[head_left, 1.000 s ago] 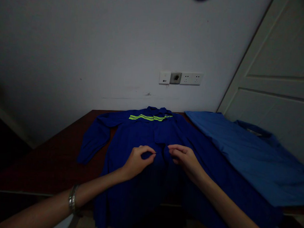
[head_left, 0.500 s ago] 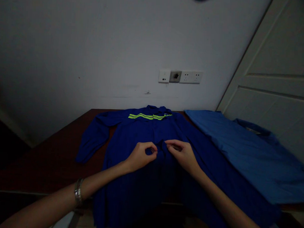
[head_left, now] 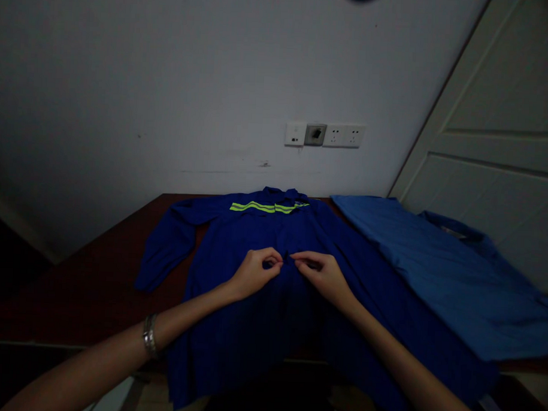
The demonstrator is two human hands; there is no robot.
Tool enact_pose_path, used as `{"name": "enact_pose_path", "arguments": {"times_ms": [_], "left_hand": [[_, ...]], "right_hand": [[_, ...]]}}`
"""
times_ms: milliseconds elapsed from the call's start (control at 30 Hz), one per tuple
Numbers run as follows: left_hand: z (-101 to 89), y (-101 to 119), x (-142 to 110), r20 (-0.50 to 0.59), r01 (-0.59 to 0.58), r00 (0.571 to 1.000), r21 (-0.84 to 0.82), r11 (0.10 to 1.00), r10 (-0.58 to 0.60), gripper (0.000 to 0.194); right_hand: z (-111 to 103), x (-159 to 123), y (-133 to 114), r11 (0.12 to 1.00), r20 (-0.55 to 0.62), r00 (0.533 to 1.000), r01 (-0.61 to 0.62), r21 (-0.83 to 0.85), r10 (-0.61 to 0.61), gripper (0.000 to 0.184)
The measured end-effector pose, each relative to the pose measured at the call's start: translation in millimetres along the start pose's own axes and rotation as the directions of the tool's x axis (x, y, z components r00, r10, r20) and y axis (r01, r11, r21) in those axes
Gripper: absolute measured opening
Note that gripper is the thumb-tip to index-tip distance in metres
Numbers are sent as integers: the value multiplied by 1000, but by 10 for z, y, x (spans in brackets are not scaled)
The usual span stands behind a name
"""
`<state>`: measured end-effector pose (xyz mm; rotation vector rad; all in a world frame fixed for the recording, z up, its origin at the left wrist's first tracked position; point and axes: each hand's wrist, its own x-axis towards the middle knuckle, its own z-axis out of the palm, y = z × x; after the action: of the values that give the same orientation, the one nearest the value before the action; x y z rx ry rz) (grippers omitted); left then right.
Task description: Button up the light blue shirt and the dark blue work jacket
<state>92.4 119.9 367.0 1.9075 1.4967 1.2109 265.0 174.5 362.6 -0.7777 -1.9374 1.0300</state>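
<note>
A dark blue work jacket (head_left: pixel 236 246) with a yellow-green stripe across the chest lies front up, its collar toward the wall and its lower hem hanging over the near table edge. My left hand (head_left: pixel 256 272) pinches the left front edge of the jacket between thumb and fingertips. Just across the front opening, my right hand (head_left: pixel 324 275) pinches the other front edge. The fingertips of both hands are close together, with a small dark gap in the cloth between them. Any button or fastener there is too dark to make out.
The jacket rests on a dark red-brown table (head_left: pixel 96 271). To the right lies a lighter blue garment (head_left: pixel 437 277) with its collar toward the door (head_left: pixel 496 147). Wall sockets (head_left: pixel 343 136) sit above the table's back edge.
Both hands have moved closer together and slightly farther up the jacket, bringing its two front edges nearer to each other. The raised flap of cloth between them has come down.
</note>
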Motion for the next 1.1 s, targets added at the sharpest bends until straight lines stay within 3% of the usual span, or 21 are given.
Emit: {"name": "enact_pose_path", "arguments": {"times_ms": [433, 800, 1100], "left_hand": [[39, -49, 36, -17, 1, 1000, -29, 1000, -2, 11], [35, -96, 15, -25, -16, 1000, -3, 1000, 15, 14], [79, -79, 18, -62, -22, 998, -29, 999, 20, 13]], "right_hand": [[3, 29, 21, 996, -16, 997, -78, 48, 78, 25], [6, 45, 35, 942, 1, 974, -221, 254, 228, 29], [30, 61, 65, 976, 11, 990, -142, 165, 143, 22]]}}
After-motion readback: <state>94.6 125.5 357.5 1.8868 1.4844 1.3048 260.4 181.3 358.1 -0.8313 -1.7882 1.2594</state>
